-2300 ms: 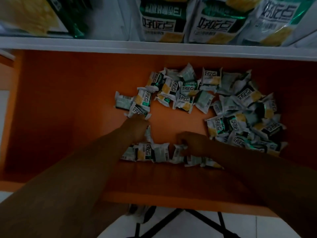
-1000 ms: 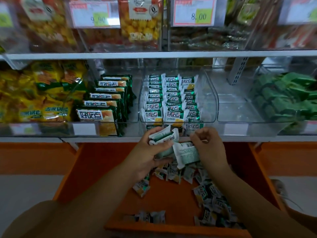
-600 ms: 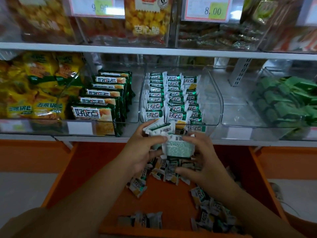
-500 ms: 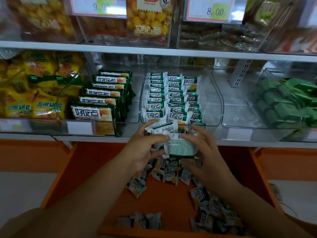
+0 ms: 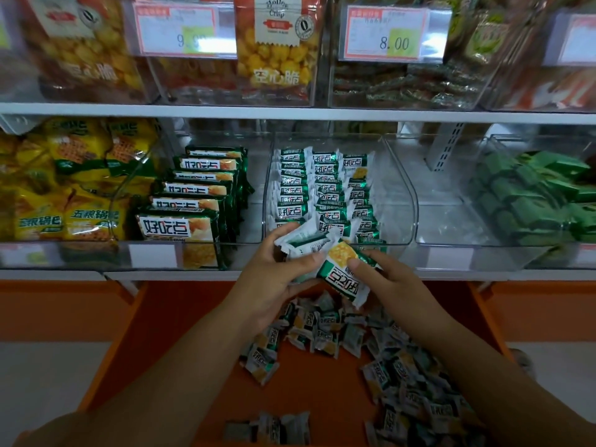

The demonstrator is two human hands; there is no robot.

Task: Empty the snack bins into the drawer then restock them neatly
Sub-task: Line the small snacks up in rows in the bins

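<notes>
My left hand grips a small stack of white-and-green snack packets just in front of the clear snack bin. My right hand pinches one packet, turned face up with its green label and yellow biscuit picture showing, beside that stack. Inside the bin, three neat rows of the same packets stand on edge along its left side. Below the hands, the open orange drawer holds a loose pile of packets.
A bin of larger green-and-yellow biscuit packs stands to the left, yellow bags beyond it. Green wrapped snacks fill the bin at right. Price tags hang on the upper shelf bins. Several packets lie at the drawer's front edge.
Both hands rose from the drawer to the bin front with packets. The packet in my right hand has been turned over from its pale back to its printed face.
</notes>
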